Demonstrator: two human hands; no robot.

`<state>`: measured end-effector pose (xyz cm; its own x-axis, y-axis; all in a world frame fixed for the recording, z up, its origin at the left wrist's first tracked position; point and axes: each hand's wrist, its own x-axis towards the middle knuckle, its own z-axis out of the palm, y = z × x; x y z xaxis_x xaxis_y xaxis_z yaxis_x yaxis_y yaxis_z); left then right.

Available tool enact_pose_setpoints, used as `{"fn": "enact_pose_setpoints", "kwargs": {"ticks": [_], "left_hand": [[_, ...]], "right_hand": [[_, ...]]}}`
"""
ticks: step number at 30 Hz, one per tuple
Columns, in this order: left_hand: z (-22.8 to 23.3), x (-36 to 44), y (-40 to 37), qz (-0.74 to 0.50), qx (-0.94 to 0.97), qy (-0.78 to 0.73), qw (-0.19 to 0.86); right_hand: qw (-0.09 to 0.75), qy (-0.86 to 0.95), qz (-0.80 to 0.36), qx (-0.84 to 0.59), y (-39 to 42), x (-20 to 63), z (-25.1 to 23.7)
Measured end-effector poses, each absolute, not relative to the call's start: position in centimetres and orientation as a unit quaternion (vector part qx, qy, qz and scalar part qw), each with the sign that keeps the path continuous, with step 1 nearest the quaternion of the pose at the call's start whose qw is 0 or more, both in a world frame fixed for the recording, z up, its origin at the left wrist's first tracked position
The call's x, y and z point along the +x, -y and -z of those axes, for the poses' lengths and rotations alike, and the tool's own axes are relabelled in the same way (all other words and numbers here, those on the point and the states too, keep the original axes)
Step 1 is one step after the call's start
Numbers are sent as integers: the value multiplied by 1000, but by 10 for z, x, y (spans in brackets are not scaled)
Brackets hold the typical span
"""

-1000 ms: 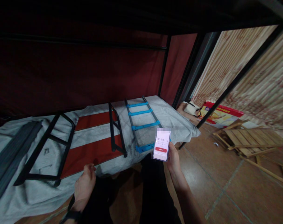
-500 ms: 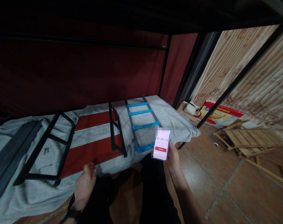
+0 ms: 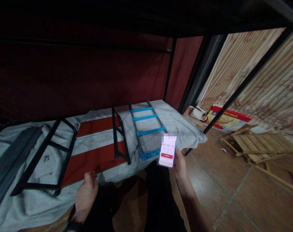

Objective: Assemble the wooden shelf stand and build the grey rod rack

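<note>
My right hand [image 3: 179, 166] holds a phone [image 3: 167, 152] upright, its lit screen showing a timer and a red button. My left hand [image 3: 85, 197] rests loosely on my dark trouser leg, at the near edge of a grey cloth [image 3: 177, 124] spread over a low platform. On the cloth lie a frame with blue rungs [image 3: 145, 130] just beyond the phone, a narrow black metal frame [image 3: 119, 137] beside it, and a larger black frame [image 3: 43, 154] further left. Red panels [image 3: 93, 159] lie between the frames.
Black bars [image 3: 6, 161] lie at the far left. A dark red fabric wall [image 3: 88, 80] and black metal posts [image 3: 169, 72] enclose the platform. On the tiled floor [image 3: 221, 187] to the right are wooden slatted pieces [image 3: 259, 145] and a red box [image 3: 227, 119].
The timer on the phone has gone from 10 to 11. My left hand has slid slightly down and toward me. The view has shifted a little.
</note>
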<state>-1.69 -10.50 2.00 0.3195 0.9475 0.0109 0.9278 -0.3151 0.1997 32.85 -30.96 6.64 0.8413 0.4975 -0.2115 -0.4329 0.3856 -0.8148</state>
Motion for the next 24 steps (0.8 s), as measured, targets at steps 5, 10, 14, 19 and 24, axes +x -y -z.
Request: {"fn": "enact_pose_setpoints", "kwargs": {"ticks": [5, 10, 14, 19, 24], "left_hand": [[-19, -18, 104, -76, 811, -574, 81], [-16, -19, 103, -91, 811, -573, 80], [-17, -18, 102, -88, 812, -571, 81], [-17, -20, 98, -81, 813, -565, 113], [-9, -25, 94, -106, 807, -569, 117]], "right_hand": [[838, 16, -275, -472, 310, 329, -67], [841, 9, -279, -462, 310, 331, -67], [834, 20, -270, -480, 309, 337, -69], [832, 20, -264, -488, 307, 354, -65], [838, 13, -228, -495, 304, 376, -54]]}}
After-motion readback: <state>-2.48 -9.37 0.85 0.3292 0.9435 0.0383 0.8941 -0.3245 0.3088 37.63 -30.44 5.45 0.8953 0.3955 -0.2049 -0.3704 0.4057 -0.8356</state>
